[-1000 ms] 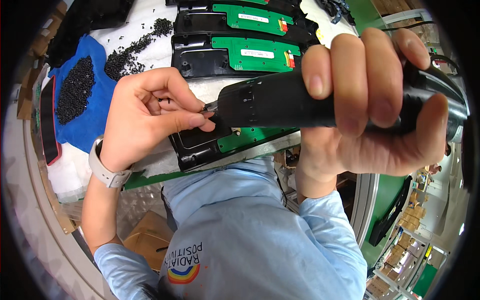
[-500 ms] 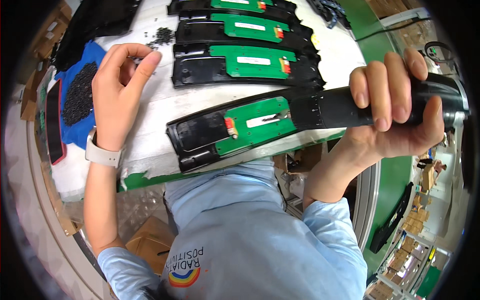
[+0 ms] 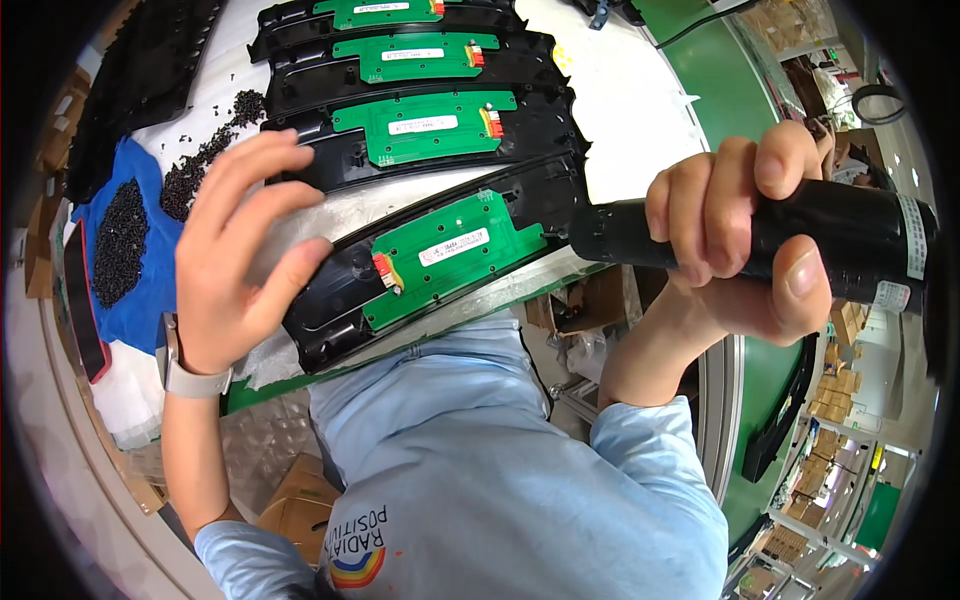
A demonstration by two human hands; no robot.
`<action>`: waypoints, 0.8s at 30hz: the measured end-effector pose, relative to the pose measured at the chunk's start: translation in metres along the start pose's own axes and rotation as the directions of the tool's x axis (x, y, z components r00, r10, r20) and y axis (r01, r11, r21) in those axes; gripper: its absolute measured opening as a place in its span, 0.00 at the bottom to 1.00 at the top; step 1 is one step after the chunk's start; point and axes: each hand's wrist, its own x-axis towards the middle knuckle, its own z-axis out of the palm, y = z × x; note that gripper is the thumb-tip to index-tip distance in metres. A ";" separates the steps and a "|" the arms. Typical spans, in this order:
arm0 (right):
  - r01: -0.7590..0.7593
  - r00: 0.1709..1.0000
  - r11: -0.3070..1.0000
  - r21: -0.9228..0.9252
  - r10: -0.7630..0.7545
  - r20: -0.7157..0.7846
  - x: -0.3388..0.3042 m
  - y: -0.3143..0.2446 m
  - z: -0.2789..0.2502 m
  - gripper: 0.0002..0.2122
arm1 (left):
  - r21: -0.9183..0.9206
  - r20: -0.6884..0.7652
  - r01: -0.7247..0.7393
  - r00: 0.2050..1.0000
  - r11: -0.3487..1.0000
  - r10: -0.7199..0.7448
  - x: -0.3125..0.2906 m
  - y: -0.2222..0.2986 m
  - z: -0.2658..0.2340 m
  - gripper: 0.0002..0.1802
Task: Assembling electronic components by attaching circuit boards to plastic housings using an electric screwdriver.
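Note:
My right hand (image 3: 735, 225) is wrapped round a black electric screwdriver (image 3: 830, 235), held almost level with its nose to the left. The nose ends close to the right end of a green circuit board (image 3: 455, 250); whether the bit touches it I cannot tell. That board, with a white label and a red-and-white connector, lies in a long black plastic panel (image 3: 335, 280) at the table's near edge. My left hand (image 3: 240, 260) hovers by the panel's left end, fingers spread and bent, nothing visible in them.
Several similar black panels with green boards (image 3: 430, 125) lie in a row behind. Small black screws (image 3: 120, 240) fill a blue cloth (image 3: 160, 175) at the left, and more screws (image 3: 185, 180) are scattered beside it. A large black part (image 3: 145, 75) lies at the far left.
My left hand has opened from a loose curl and come nearer the panel. The screwdriver has turned, and its nose has drawn back right from over the board. The whole view has shifted.

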 end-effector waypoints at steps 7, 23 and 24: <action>-0.087 0.985 0.995 -0.055 0.077 -0.157 0.001 0.000 0.017 0.16 | -0.240 0.197 -0.185 0.952 0.953 0.235 0.005 0.002 0.002 0.19; -0.024 0.992 0.998 -0.062 0.016 -0.123 0.005 -0.001 0.028 0.19 | -0.226 0.143 -0.074 0.984 0.971 0.109 -0.006 0.005 0.012 0.11; 0.072 0.997 0.997 -0.001 -0.072 0.034 0.009 0.000 0.012 0.20 | -0.230 0.164 -0.071 0.980 0.971 0.111 -0.007 0.005 0.010 0.11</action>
